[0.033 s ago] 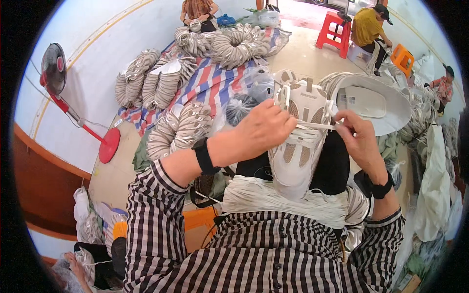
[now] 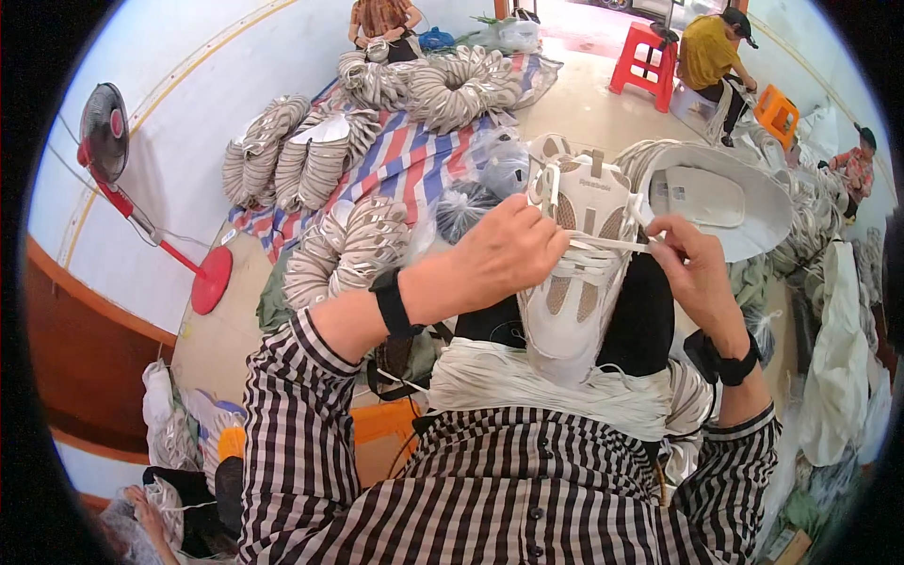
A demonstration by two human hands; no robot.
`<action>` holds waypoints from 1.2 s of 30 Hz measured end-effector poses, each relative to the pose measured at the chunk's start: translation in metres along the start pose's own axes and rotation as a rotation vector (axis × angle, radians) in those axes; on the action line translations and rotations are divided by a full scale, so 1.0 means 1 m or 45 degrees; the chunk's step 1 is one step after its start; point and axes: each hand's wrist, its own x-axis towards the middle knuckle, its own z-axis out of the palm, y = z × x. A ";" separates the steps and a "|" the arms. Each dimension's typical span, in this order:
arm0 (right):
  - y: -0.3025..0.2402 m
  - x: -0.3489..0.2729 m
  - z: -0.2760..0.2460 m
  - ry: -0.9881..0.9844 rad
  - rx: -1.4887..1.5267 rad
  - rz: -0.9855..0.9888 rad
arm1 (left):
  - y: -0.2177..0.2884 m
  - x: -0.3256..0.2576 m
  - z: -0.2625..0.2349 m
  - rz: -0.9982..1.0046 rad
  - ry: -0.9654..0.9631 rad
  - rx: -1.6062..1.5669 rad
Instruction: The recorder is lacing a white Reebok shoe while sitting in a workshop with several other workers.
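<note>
We see a white low-top sneaker with beige mesh panels (image 2: 576, 273) resting toe-down on the person's lap, and we take it as our landmark. Our left hand (image 2: 508, 252) lies over the sneaker's left side, its grip curled shut on a flat white shoelace (image 2: 603, 245) that runs straight across the sneaker's lacing area. Our right hand (image 2: 692, 268) sits at the sneaker's right edge, its grip pinched closed on the other end of that same shoelace, so the lace is stretched between both hands. Just below the sneaker's toe a thick bundle of white laces (image 2: 556, 386) lies across the lap, touching the striped black-and-white shirt (image 2: 490, 499). To the upper right of the sneaker, just beside it, lies a white shoe sole (image 2: 725, 202), turned with its inside up. To the upper left of the sneaker, on the floor, a red, white and blue striped sheet (image 2: 405, 155) carries rows of grey-white stacked soles (image 2: 348, 250). Far left of the sneaker stands a red pedestal fan (image 2: 108, 141), and beyond the sneaker a red plastic stool (image 2: 645, 56).
</note>
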 end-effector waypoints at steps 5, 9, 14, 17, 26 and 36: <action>0.010 -0.014 -0.018 0.000 0.067 0.102 | -0.002 -0.004 0.008 -0.006 0.184 0.089; 0.017 -0.035 -0.050 0.185 0.164 0.356 | 0.001 0.002 0.022 -0.198 0.306 -0.055; 0.032 -0.084 -0.099 0.394 0.278 0.488 | 0.016 -0.003 0.023 -0.368 0.441 -0.211; 0.041 -0.117 -0.127 0.594 0.359 0.484 | 0.019 -0.005 0.021 -0.413 0.461 -0.260; 0.069 -0.165 -0.189 0.849 0.566 0.511 | 0.021 0.002 0.025 -0.469 0.423 -0.349; 0.151 -0.133 -0.226 0.790 0.913 0.561 | 0.005 0.002 0.019 -0.404 0.165 -0.468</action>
